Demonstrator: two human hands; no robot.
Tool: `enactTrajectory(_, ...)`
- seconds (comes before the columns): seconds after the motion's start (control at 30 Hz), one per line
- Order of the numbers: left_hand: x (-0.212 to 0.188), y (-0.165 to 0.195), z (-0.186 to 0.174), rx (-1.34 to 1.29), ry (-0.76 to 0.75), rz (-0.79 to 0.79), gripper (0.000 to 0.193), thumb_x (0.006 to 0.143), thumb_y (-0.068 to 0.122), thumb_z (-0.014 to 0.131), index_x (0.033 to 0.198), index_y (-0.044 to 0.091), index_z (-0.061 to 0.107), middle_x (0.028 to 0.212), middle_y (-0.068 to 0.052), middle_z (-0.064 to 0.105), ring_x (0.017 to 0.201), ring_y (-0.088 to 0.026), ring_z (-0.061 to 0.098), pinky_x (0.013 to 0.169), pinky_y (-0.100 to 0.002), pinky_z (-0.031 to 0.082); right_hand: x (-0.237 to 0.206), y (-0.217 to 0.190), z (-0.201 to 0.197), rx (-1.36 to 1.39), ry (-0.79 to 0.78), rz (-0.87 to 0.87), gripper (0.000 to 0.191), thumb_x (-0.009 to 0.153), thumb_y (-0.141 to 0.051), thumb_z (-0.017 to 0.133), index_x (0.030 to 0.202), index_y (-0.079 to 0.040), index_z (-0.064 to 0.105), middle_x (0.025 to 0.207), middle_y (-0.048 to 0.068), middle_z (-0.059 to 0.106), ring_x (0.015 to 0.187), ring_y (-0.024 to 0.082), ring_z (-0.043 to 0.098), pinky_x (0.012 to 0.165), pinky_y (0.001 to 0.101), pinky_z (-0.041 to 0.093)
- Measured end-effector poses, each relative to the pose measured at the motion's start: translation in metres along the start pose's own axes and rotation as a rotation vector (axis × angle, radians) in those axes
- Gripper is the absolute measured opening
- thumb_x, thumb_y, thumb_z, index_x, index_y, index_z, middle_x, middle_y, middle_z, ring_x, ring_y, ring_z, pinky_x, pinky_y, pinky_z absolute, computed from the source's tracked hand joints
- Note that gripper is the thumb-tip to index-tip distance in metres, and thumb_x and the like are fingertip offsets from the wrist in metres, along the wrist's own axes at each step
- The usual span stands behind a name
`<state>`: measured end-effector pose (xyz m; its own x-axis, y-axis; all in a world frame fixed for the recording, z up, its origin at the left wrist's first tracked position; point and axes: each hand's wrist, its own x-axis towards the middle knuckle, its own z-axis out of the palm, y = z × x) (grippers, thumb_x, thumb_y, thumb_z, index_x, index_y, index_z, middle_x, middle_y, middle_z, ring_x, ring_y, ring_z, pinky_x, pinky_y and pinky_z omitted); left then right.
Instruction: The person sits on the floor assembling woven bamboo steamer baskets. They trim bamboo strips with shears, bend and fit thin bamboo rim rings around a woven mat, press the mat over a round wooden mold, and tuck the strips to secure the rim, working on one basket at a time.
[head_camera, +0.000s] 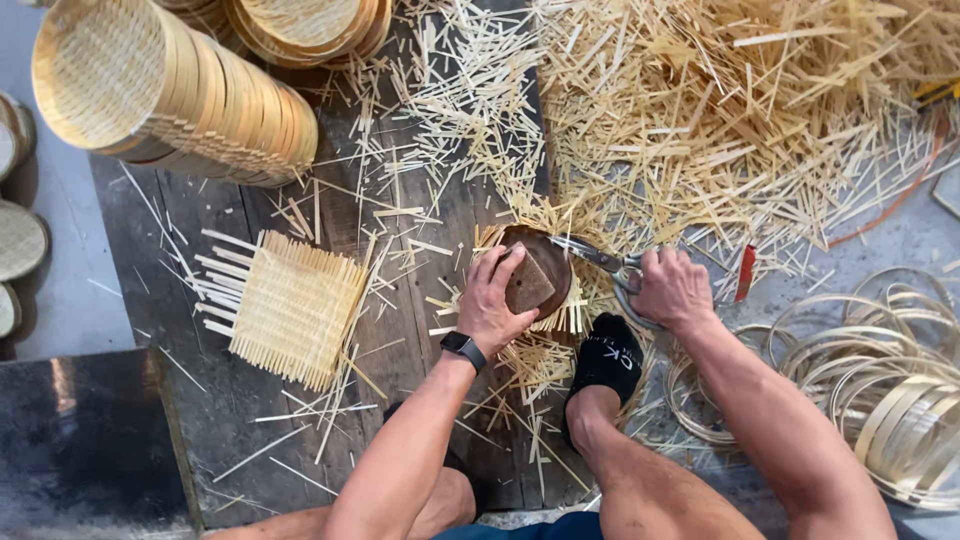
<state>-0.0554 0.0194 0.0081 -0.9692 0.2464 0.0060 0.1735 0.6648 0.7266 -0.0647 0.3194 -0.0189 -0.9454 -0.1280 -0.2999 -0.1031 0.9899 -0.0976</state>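
My left hand (493, 303) presses down on a round dark wooden disc (552, 262) with a small block on top. The disc lies on a woven bamboo mat (565, 318) whose strip ends stick out around it. My right hand (672, 289) grips the handles of metal scissors (598, 257), whose blades reach along the far rim of the disc. A black watch (463, 348) sits on my left wrist. My foot in a black sock (607, 362) rests just below the mat.
A square woven mat (295, 305) lies on the dark wooden board (230, 400) at left. Stacked round woven trays (170, 90) stand at upper left. Cut bamboo strips (720, 120) heap across the top right. Bamboo hoops (880, 380) pile at right.
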Motion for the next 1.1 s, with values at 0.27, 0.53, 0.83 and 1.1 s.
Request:
enactTrajectory(0.27,0.010,-0.014,-0.011,-0.026,-0.175,0.119,0.101,0.055,0.016,0.093,0.145,0.020,0.049,0.146,-0.012,0.048,0.138,-0.038,0.046,0.118,-0.045,0.042,0.016,0.003,0.009,-0.039,-0.139,-0.052,0.035,0.089,-0.029,0.059,0.103,0.002,0.068,0.091,0.021,0.066,0.084,0.031,0.068,0.069,0.0423,0.059)
enactTrajectory(0.53,0.011,-0.021,-0.009,-0.039,-0.202,0.119,0.099,0.054,0.015,0.091,0.143,0.021,0.050,0.145,-0.011,0.049,0.140,-0.038,0.045,0.119,-0.045,0.041,0.015,0.016,0.029,0.015,-0.109,-0.054,0.032,0.091,-0.030,0.058,0.101,-0.002,0.070,0.095,0.021,0.069,0.091,0.034,0.071,0.080,0.0464,0.059)
enactTrajectory(0.83,0.021,-0.018,-0.017,-0.041,-0.323,0.211,0.098,0.054,0.009,0.086,0.144,0.021,0.050,0.147,-0.009,0.049,0.140,-0.036,0.046,0.122,-0.045,0.039,0.013,0.007,0.003,-0.067,-0.038,-0.134,0.068,0.084,-0.059,0.064,0.110,0.004,0.065,0.099,0.021,0.066,0.092,0.032,0.066,0.082,0.0436,0.057)
enactTrajectory(1.1,-0.003,0.016,-0.011,0.065,0.065,0.048,0.097,0.058,0.019,0.096,0.139,0.007,0.043,0.138,-0.021,0.043,0.131,-0.044,0.043,0.113,-0.052,0.035,0.013,0.014,0.011,-0.024,-0.080,-0.114,0.046,0.085,-0.046,0.063,0.105,-0.005,0.068,0.098,0.017,0.069,0.092,0.029,0.068,0.081,0.0422,0.059)
